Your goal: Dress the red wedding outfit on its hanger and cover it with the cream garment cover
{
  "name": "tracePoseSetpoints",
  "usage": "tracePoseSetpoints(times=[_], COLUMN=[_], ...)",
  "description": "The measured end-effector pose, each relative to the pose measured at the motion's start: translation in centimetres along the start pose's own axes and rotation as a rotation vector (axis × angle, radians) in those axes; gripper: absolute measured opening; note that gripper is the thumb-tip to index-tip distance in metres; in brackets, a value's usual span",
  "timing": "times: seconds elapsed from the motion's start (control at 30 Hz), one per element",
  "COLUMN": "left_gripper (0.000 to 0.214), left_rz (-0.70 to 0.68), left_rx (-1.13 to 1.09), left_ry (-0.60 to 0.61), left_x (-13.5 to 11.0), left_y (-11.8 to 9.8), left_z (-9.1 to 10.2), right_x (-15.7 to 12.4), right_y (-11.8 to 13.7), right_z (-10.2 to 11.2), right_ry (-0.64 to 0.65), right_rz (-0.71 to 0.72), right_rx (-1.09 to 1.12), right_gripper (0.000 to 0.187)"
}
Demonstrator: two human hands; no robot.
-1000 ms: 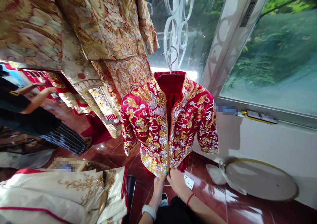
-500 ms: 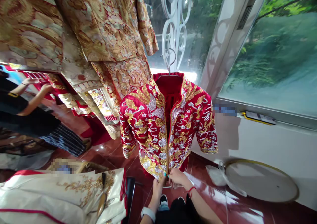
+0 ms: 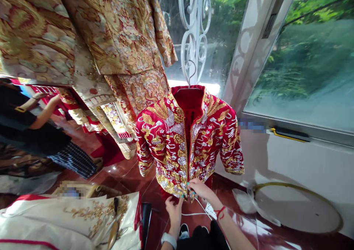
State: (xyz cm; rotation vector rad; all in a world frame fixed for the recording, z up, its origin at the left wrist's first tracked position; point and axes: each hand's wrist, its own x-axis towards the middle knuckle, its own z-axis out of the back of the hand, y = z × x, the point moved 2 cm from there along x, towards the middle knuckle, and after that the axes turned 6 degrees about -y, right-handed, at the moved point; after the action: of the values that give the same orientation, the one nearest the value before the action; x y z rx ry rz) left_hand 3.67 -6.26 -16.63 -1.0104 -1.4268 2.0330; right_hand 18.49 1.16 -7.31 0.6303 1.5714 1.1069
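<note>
In front of me a red jacket [image 3: 171, 146] with gold and silver embroidery hangs upright on a metal hanger [image 3: 190, 75]. Its front is parted at the collar, and the two edges come close together lower down. My right hand [image 3: 201, 190] is closed on the front edge near the bottom, fingers bent around the cloth. Just under the hem, my left hand [image 3: 174, 210] has its thumb and fingers apart, with the thumb tip at the hem close to the front edge.
Gold embroidered garments [image 3: 129, 40] hang at upper left. A person [image 3: 30, 121] stands beyond them, arms raised to red clothing. Cream fabric [image 3: 69, 220] lies at lower left. A round framed panel [image 3: 298, 207] leans by the right wall. A white cable [image 3: 193, 214] with a power strip is below the jacket.
My left hand has loosened from the hem and moved slightly down and left, its fingers spreading. My right hand has shifted a little up the front edge.
</note>
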Motion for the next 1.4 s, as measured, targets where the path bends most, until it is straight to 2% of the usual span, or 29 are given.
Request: tracePoseSetpoints(times=[0.07,0.17,0.23,0.33,0.47,0.57,0.7,0.87,1.0,1.1,1.17,1.23,1.27,1.3,1.33,1.37,1.4], left_gripper=[0.056,0.037,0.032,0.03,0.024,0.017,0.022,0.021,0.027,0.035,0.04,0.045,0.047,0.048,0.048,0.046,0.043], left_rz=[-0.208,-0.646,-0.76,-0.756,-0.771,-0.848,-0.892,-0.763,-0.627,-0.529,-0.482,-0.461,-0.464,-0.483,-0.518,-0.561,-0.624], left_rx=[0.11,0.466,0.679,0.791,0.748,0.67,0.627,0.498,0.387,0.353,0.354,0.324,0.287,0.238,0.178,0.116,0.058], left_ry=[-0.051,0.129,0.222,0.228,0.2,0.188,0.116,0.138,0.163,0.184,0.234,0.333,0.386,0.417,0.412,0.359,0.234], left_x=[-0.8,-2.1,-2.4,-2.0,-1.3,-0.9,-0.4,0.4,1.0,1.3,1.8,2.7,3.3,4.2,5.3,6.5,7.8], left_y=[-2.1,-5.6,-7.1,-7.9,-7.6,-7.4,-7.1,-6.7,-7.4,-8.0,-8.2,-8.9,-9.7,-11.0,-12.8,-15.2,-18.0], left_z=[0.7,-0.3,-1.4,-2.5,-2.5,-2.5,-2.6,-2.4,-2.5,-2.9,-2.9,-2.2,-1.4,-0.4,0.8,2.1,3.5], right_x=[-0.5,-1.2,-1.4,-1.6,-2.1,-2.6,-3.5,-4.4,-4.1,-4.0,-4.4,-5.2,-5.7,-6.2,-6.6,-6.9,-6.9], right_y=[-0.5,-0.9,-0.7,0.0,2.3,5.9,12.8,22.0,27.7,29.6,29.1,27.5,26.4,25.2,24.0,22.9,22.0], right_z=[-0.7,-1.9,-2.3,-2.5,-2.2,-1.3,0.7,2.4,2.2,1.6,2.0,3.9,5.5,7.7,10.2,12.7,15.1], right_ry=[-0.065,-0.107,-0.097,-0.044,0.029,0.046,0.058,0.053,0.026,-0.022,-0.065,-0.162,-0.253,-0.404,-0.611,-0.827,-1.031], right_rz=[-0.029,-0.057,-0.079,-0.121,-0.147,-0.063,0.116,0.383,0.499,0.549,0.598,0.662,0.699,0.738,0.776,0.835,0.887], right_rx=[-0.031,-0.024,-0.004,0.038,0.147,0.264,0.37,0.429,0.461,0.443,0.313,0.121,0.033,-0.012,-0.044,-0.065,-0.089], right_gripper=[0.026,0.028,0.03,0.035,0.037,0.04,0.042,0.038,0.034,0.033,0.038,0.045,0.047,0.047,0.044,0.041,0.042])
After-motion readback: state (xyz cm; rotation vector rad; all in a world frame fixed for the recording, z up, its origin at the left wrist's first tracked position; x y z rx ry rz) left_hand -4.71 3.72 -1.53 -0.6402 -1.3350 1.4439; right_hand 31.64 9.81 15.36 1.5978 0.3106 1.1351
